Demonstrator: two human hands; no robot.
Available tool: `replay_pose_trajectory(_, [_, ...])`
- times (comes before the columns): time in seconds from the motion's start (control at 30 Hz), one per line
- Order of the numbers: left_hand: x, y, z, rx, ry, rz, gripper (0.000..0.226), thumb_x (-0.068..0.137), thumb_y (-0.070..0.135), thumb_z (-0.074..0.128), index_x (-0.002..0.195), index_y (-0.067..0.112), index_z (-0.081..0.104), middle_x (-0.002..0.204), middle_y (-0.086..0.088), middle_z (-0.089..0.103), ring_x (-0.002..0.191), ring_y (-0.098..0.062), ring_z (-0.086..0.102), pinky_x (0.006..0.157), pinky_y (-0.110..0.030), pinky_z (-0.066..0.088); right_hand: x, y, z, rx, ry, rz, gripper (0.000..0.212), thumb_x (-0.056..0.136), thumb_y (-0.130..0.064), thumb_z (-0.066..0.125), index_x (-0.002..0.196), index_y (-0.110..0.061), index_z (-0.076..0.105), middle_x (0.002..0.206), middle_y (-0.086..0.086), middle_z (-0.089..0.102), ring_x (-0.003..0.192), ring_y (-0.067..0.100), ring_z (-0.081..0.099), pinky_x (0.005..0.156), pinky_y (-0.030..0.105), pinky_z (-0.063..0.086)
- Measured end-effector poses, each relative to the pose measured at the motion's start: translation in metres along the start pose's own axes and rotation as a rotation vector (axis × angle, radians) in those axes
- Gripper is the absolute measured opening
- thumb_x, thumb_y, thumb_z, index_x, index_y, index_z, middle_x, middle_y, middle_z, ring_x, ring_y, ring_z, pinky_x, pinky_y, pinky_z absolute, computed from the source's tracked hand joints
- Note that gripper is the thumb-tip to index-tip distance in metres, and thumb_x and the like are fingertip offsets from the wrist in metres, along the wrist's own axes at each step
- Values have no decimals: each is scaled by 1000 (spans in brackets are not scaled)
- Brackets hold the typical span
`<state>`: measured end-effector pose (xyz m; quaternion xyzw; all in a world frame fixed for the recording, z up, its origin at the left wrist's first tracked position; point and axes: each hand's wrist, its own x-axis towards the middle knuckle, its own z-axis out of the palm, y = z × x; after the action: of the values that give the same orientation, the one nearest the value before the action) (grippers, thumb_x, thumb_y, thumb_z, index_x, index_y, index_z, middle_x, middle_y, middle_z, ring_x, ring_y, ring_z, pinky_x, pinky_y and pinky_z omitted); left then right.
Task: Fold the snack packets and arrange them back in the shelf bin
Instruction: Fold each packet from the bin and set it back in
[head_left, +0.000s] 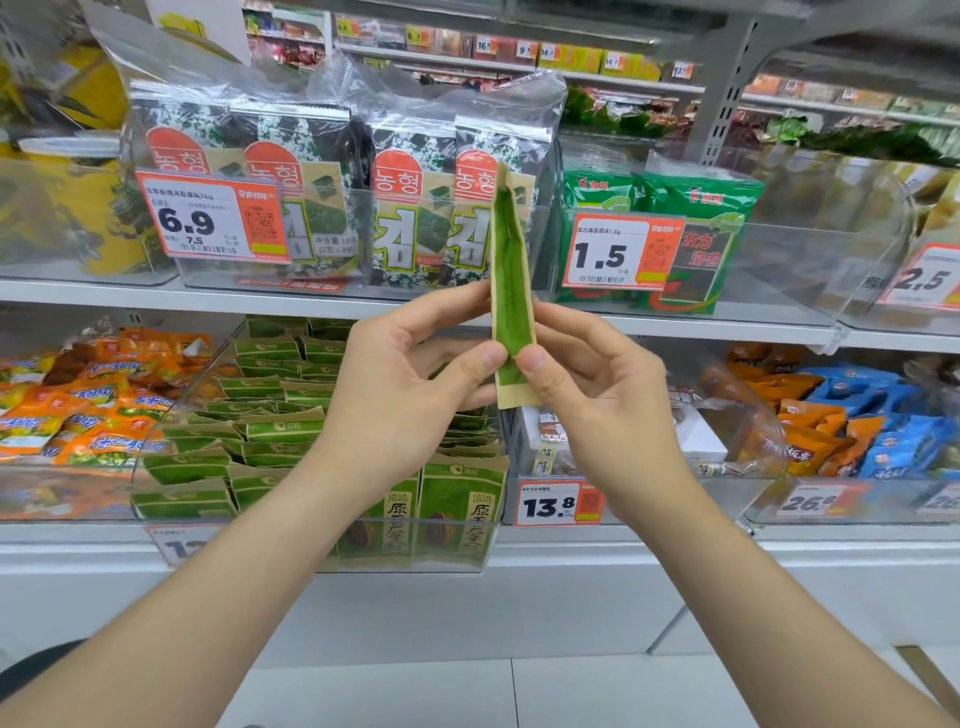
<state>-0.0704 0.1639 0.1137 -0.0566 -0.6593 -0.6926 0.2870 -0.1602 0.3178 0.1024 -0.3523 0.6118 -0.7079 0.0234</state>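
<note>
Together, left hand (415, 400) and right hand (597, 410) pinch an apparently folded packet (511, 270).

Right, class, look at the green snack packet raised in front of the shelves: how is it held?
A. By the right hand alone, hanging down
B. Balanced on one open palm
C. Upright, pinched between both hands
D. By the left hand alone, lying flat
C: the left hand and the right hand both pinch the green packet near its lower end, and it stands upright between them.
</note>
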Motion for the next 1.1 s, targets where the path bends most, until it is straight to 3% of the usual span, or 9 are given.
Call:
replay_pose_trajectory(0.2, [2, -4, -3, 66, 41, -26, 36, 97, -4, 70, 127, 15, 71, 117, 3, 80, 103, -19, 79, 74, -31, 66, -3, 5, 9, 146, 75, 84, 10, 99, -2, 68, 107, -8, 67, 104, 12, 80, 95, 19, 75, 86, 32, 60])
replay_pose_trajectory(0.33, [2, -4, -3, 69, 50, -30, 35, 97, -4, 70, 125, 16, 71, 121, 2, 79, 104, -21, 79, 76, -35, 67, -2, 5, 9, 157, 97, 109, 10, 98, -3, 69, 99, -12, 70, 99, 8, 80, 92, 18, 74, 86, 33, 60])
replay_pose_trajectory(0.57, [1, -2, -5, 162, 4, 3, 50, 98, -5, 69, 140, 23, 64, 131, 5, 74, 102, -20, 79, 74, -34, 66, -3, 3, 9, 88, 85, 88, 9, 100, -6, 69, 109, -8, 68, 102, 8, 81, 95, 20, 76, 89, 35, 60])
replay_pose_trajectory(0.67, [0, -5, -2, 258, -72, 29, 63, 97, -9, 68, 146, 30, 60, 132, -1, 67, 97, -23, 79, 81, -50, 66, -4, 0, 11, 43, 82, 38, 24, 102, -20, 65, 124, -14, 59, 106, 11, 80, 94, 23, 76, 80, 36, 61])
replay_pose_trajectory(0.73, [-1, -7, 3, 275, -88, 21, 56, 96, -4, 68, 140, 30, 62, 131, -4, 64, 92, -30, 79, 90, -62, 61, -5, 0, 13, -16, 74, 17, 27, 102, -32, 64, 125, -23, 56, 106, 8, 78, 93, 20, 72, 74, 34, 57])
replay_pose_trajectory(0.8, [-1, -11, 7, 248, -34, 19, 33, 99, 15, 64, 130, 26, 63, 126, -2, 67, 97, -36, 76, 95, -64, 58, -4, 1, 13, -72, 33, 29, 27, 98, -36, 65, 121, -26, 55, 102, 1, 75, 91, 14, 68, 74, 31, 54])
replay_pose_trajectory(0.9, [-1, -11, 10, 200, 66, 20, 23, 106, 37, 58, 115, 16, 61, 111, -9, 70, 106, -39, 69, 100, -64, 55, -4, 2, 14, -161, -31, 71, 21, 89, -34, 67, 105, -28, 55, 92, 0, 64, 86, 13, 63, 78, 44, 54])
replay_pose_trajectory(1.0, [1, -11, 8, 141, 58, -26, 19, 110, 32, 57, 111, 13, 59, 112, -21, 67, 94, -43, 63, 86, -61, 56, -7, 3, 18, -183, -45, 62, 23, 86, -34, 69, 97, -22, 53, 89, 11, 59, 80, 21, 60, 71, 53, 53])
replay_pose_trajectory(1.1, [1, -7, 8, 33, 23, -115, 9, 109, 22, 57, 105, 15, 61, 107, -15, 72, 90, -21, 65, 77, -44, 56, -8, 4, 19, -213, 1, -12, 36, 93, -51, 68, 96, -19, 52, 84, 8, 60, 73, 34, 59, 65, 56, 52])
